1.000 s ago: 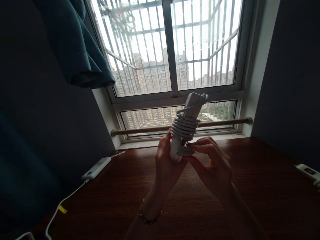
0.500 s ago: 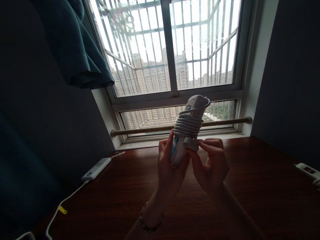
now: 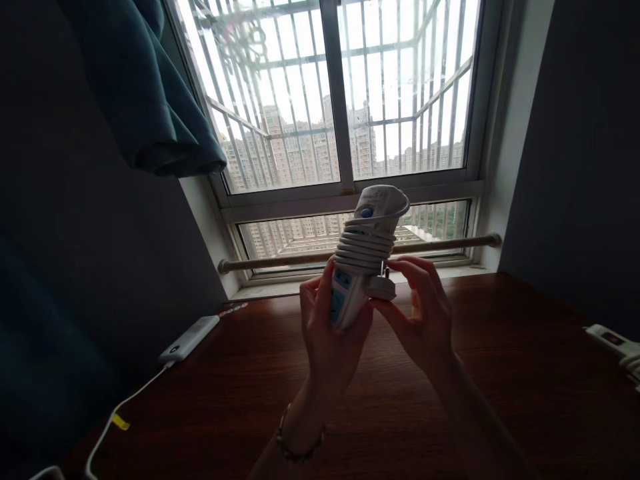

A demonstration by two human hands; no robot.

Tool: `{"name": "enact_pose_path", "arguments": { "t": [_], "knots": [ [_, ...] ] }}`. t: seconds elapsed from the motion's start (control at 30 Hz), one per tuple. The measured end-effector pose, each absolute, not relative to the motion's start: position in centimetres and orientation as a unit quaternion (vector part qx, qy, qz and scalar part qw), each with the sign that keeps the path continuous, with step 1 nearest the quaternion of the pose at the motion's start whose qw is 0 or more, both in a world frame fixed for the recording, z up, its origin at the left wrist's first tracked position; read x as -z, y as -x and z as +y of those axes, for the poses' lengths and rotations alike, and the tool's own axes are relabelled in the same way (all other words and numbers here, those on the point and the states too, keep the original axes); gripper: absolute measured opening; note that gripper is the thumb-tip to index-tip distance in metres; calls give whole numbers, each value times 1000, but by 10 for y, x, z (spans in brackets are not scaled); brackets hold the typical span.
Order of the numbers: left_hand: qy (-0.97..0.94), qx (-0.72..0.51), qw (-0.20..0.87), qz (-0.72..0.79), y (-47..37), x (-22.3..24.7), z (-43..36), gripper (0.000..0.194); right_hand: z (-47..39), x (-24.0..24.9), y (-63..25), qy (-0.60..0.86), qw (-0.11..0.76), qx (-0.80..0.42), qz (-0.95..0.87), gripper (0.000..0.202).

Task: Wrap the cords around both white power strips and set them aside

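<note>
A white power strip [image 3: 383, 199] with blue socket faces and a blue button is held up, tilted, above the brown desk. Its white cord [image 3: 366, 248] is wound around it in several tight turns. My left hand [image 3: 330, 327] is closed around the lower end of the strip, thumb along the socket side. The plug [image 3: 381, 288] sits at the strip's right side below the coils, its metal pins pointing up. My right hand [image 3: 423, 313] grips the plug between thumb below and fingers at the pins above.
On the wooden desk [image 3: 240, 400], a white power bank [image 3: 193, 337] with a white cable lies at left. Another white power strip [image 3: 613, 339] lies at the right edge. Behind are a barred window [image 3: 345, 133], a metal rail [image 3: 445, 244] and a blue curtain [image 3: 165, 120].
The power strip has shifted slightly left and turned to show more of its blue sockets. My right fingers have moved up from the plug's body to its pins, which now show.
</note>
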State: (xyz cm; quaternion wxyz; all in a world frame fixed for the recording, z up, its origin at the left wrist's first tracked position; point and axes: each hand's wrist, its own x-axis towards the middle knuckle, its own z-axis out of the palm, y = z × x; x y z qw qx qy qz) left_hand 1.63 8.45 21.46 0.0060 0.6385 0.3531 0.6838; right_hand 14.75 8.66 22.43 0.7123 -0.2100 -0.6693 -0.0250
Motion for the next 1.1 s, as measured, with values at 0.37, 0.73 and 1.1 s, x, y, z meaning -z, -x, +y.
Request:
{"name": "enact_pose_path", "arguments": {
  "t": [0.37,0.73,1.1],
  "knots": [
    [-632,-703,25,326,-23,-212,79,70,84,-224,-143,198,741,13,-642,38],
    [-633,-699,58,327,-27,-206,81,79,80,-226,-146,195,731,35,-653,45],
    [-650,-693,10,313,-27,-206,79,85,75,-227,-145,206,724,41,-657,37]
  ]
}}
